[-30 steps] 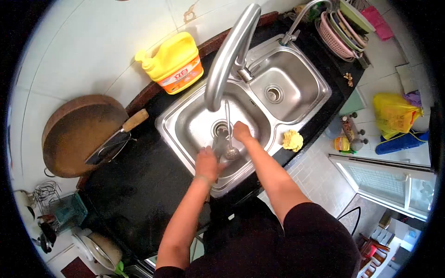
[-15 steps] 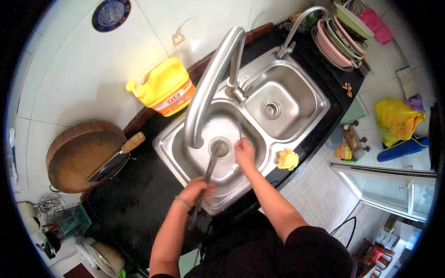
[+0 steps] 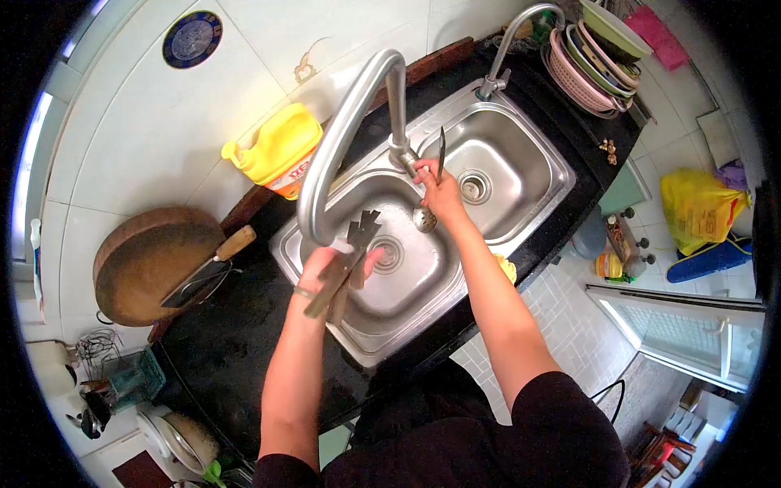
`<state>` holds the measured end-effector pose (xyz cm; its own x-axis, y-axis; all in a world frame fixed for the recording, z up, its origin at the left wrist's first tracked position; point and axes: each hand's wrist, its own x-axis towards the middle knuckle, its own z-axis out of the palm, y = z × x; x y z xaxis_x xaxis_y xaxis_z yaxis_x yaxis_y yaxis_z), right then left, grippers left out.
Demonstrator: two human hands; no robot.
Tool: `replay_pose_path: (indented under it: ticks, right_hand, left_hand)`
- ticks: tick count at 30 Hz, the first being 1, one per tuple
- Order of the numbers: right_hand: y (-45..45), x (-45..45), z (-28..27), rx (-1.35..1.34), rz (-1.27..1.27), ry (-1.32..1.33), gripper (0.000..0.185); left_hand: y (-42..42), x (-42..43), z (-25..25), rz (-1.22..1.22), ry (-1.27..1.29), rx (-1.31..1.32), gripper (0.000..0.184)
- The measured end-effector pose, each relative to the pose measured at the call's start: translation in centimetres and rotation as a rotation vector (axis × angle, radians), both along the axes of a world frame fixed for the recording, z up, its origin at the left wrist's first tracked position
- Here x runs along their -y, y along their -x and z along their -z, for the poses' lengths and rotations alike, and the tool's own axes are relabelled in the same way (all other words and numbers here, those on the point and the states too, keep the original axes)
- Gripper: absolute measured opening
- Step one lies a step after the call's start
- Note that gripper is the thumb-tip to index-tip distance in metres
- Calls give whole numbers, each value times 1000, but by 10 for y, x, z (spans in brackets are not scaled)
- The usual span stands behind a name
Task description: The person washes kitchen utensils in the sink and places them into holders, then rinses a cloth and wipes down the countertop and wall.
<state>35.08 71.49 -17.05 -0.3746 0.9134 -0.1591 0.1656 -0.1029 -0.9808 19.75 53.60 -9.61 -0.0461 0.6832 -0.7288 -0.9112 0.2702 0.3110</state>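
Observation:
My left hand [image 3: 324, 264] is closed round a bundle of long, thin, dark sticks that look like chopsticks [image 3: 342, 268], blurred by motion. It is over the near left part of the larger sink basin [image 3: 407, 281], below the spout of the big faucet [image 3: 346, 134]. My right hand [image 3: 442, 195] grips a small metal slotted spoon [image 3: 424, 219], its perforated bowl down and its handle sticking up past the fingers. The fingertips are at the base of the big faucet, by its lever; whether they touch it I cannot tell.
A yellow detergent jug [image 3: 281, 146] stands behind the sink. Left of it, a round wooden board [image 3: 154, 260] and a cleaver [image 3: 207, 268] lean on the wall. A yellow cloth [image 3: 506, 267] is partly behind my right forearm. Stacked baskets [image 3: 582, 77] stand at the far right.
My right hand has moved up from the larger basin to the faucet base, and the slotted spoon now shows in it. My left hand has raised the chopsticks and moved up and left.

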Motion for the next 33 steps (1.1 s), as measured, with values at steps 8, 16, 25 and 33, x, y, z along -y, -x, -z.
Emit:
replay_pose_path:
  ticks: [8, 16, 25, 33]
  right_hand:
    - [-32, 34, -16, -76, 134, -1, 26]
    - [-52, 79, -37, -125, -140, 36, 17]
    - [56, 122, -14, -67, -588, -319, 24]
    - [79, 105, -34, -74, -627, -56, 22]
  left_hand:
    - [9, -64, 48, 7, 211, 106, 37]
    - [-4, 14, 16, 124, -151, 55, 45]
    - [-7, 157, 23, -24, -52, 467, 52]
    - [-17, 207, 15, -180, -121, 475, 51]
